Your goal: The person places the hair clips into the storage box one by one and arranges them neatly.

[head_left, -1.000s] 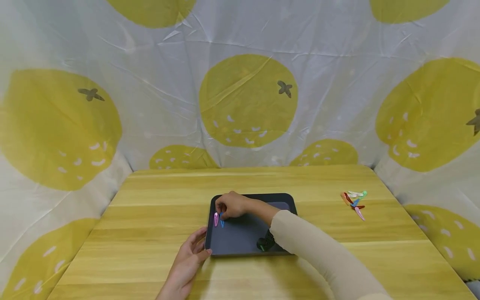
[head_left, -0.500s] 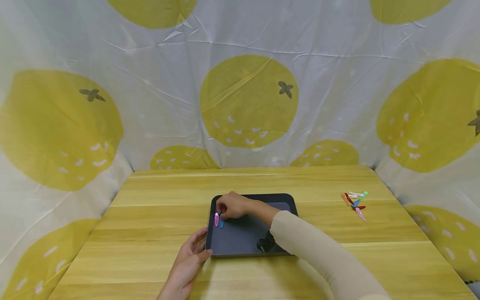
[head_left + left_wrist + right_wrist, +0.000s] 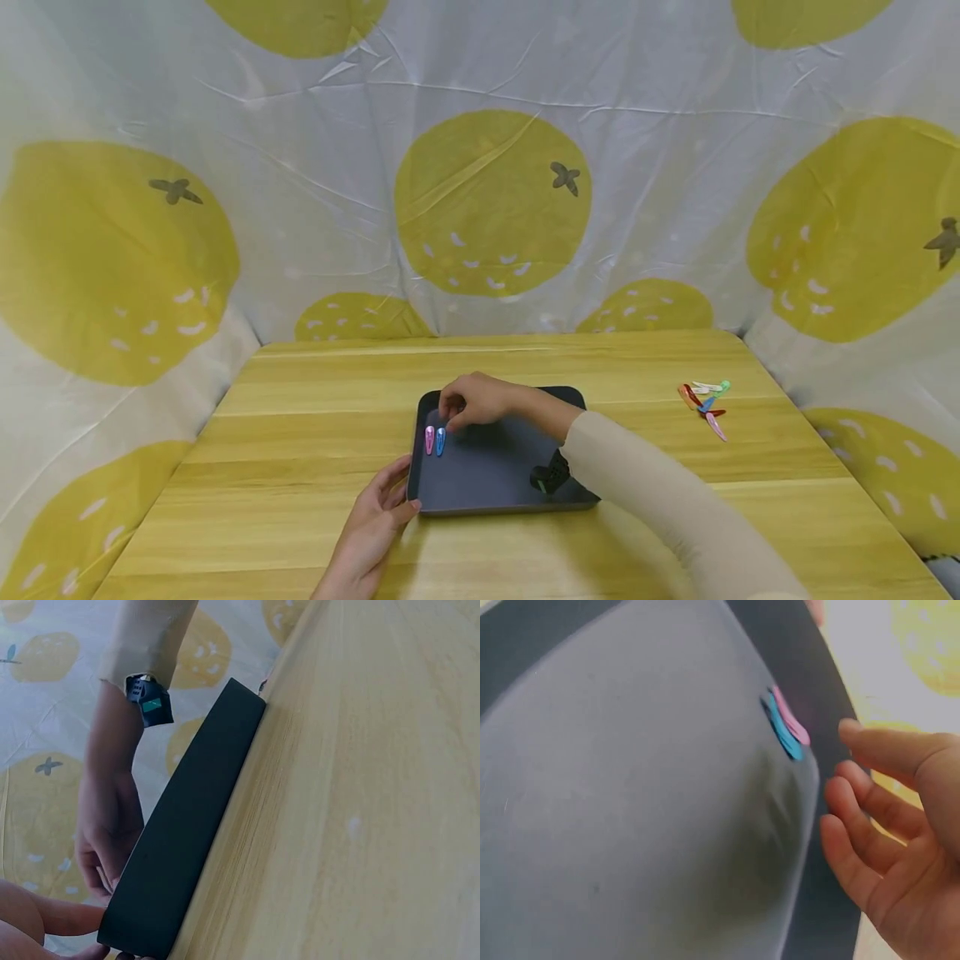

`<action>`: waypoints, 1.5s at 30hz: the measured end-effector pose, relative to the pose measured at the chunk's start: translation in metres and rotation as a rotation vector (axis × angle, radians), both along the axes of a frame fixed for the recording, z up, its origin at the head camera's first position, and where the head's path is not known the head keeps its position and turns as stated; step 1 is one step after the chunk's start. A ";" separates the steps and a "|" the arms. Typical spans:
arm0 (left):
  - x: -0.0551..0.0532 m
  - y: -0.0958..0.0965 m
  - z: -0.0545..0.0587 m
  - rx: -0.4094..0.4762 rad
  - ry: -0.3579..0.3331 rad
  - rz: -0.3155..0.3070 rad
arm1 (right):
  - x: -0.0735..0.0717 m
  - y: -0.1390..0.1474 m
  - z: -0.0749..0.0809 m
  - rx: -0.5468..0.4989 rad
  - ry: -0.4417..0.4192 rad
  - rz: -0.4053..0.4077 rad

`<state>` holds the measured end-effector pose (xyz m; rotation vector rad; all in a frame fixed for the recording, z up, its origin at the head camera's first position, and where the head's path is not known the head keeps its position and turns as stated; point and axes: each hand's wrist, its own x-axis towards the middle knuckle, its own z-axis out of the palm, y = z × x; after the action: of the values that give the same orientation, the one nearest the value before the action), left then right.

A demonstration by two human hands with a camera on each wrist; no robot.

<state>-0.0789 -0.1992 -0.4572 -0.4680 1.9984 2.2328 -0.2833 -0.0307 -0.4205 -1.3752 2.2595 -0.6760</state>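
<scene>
A dark baking tray point(image 3: 495, 492) lies on the wooden table. Its near-left corner is gripped by my left hand point(image 3: 375, 517), with the thumb at the front wall; the left wrist view shows the fingers point(image 3: 71, 918) at that corner. Inside the tray, at the left, a pink snap hair clip point(image 3: 430, 441) and a blue snap hair clip point(image 3: 440, 442) lie side by side. Just above and right of them is my right hand point(image 3: 480, 400), holding nothing. In the right wrist view its fingers point(image 3: 855, 799) are apart from both clips.
A loose pile of several hair clips point(image 3: 705, 404) in orange, red, white, green, blue and pink lies on the table point(image 3: 645, 367) at the right. A patterned curtain point(image 3: 495, 83) hangs behind the table and at both sides.
My right hand has let go of the blue hair clip and moved slightly up and right. The blue clip stays beside the pink one. My left hand keeps its grip on the tray.
</scene>
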 end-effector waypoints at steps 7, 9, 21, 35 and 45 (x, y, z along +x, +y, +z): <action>0.000 -0.002 -0.002 0.005 0.016 0.001 | -0.008 0.022 0.010 -0.022 -0.106 -0.009; 0.000 -0.002 -0.002 0.006 0.015 0.003 | -0.011 0.028 0.010 -0.039 -0.130 -0.018; 0.001 -0.001 -0.001 0.021 0.014 0.000 | -0.020 0.057 0.017 -0.077 -0.164 -0.020; 0.000 -0.001 -0.001 0.024 0.018 -0.003 | -0.023 0.097 0.023 -0.123 -0.218 -0.099; 0.000 -0.002 -0.002 0.010 0.025 -0.007 | -0.027 0.129 0.017 -0.139 -0.245 -0.147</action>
<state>-0.0787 -0.2008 -0.4588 -0.4335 1.9961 2.2545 -0.3104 0.0980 -0.4034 -1.1231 2.1638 -1.0090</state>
